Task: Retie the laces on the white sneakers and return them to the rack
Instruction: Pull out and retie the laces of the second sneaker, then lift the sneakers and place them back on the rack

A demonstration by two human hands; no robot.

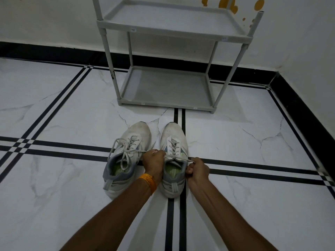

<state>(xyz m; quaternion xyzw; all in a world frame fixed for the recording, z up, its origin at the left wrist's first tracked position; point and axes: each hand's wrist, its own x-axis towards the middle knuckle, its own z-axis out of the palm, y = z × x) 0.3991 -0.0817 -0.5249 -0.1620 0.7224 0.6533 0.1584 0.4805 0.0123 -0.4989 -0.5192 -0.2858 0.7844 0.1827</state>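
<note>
Two white sneakers with grey collars stand side by side on the floor, toes pointing at the rack. The left sneaker (126, 147) has loose laces lying over its tongue. On the right sneaker (174, 140), the laces (174, 156) are pulled taut sideways across the top eyelets. My left hand (153, 163), with an orange band on its wrist, grips the left lace end between the two shoes. My right hand (198, 170) pinches the right lace end just right of that shoe's collar.
A grey shoe rack (199, 106) with bare shelves stands against the white wall just beyond the shoes. The floor is white marble tile with black stripe lines. A black skirting runs along the walls; a corner lies to the right.
</note>
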